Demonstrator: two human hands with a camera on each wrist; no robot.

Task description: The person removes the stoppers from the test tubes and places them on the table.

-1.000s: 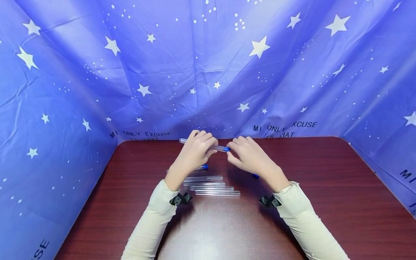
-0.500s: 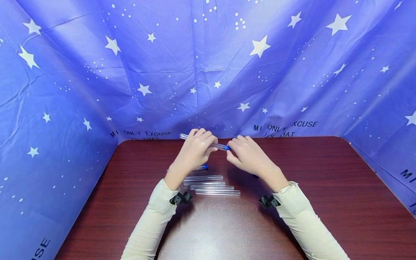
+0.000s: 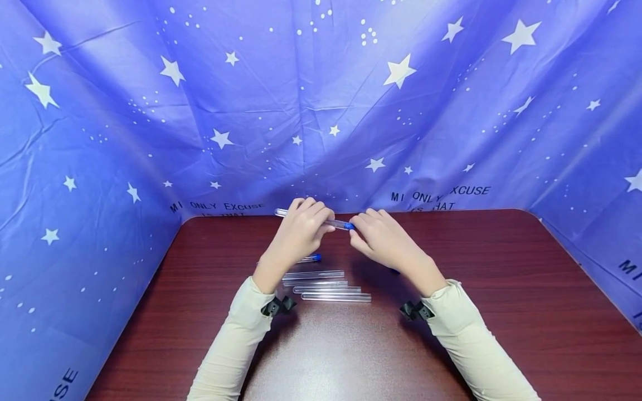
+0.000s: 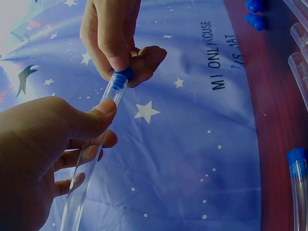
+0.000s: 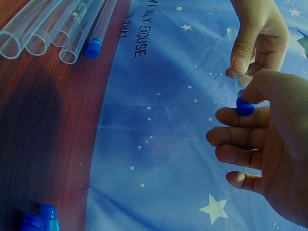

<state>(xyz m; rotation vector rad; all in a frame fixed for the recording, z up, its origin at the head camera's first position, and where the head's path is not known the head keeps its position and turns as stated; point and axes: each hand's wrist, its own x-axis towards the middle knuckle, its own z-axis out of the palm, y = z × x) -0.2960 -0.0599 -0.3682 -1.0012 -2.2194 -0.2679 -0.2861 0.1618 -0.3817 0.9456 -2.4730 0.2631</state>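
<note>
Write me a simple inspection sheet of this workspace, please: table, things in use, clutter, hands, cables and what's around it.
Surface: dark red wood-grain table, glare toward the person.
Job's things: clear tube, held up, blue stopper in its mouth; on the table, four open tubes, one stoppered tube and at least two loose stoppers.
Clutter: nothing seen.
Hands: left hand grips the tube; right hand pinches the stopper.
Cables: nothing seen.
Surroundings: star-printed blue cloth behind and along both sides; small black device at each wrist.

On the table (image 3: 501, 306), four tubes (image 3: 327, 290) are laid before a capped tube (image 3: 309, 259); another tube (image 3: 337, 224) is held beyond. Stoppers (image 4: 255, 21), apparently two, are set at right. A curtain (image 3: 321, 83) is hung behind.
</note>
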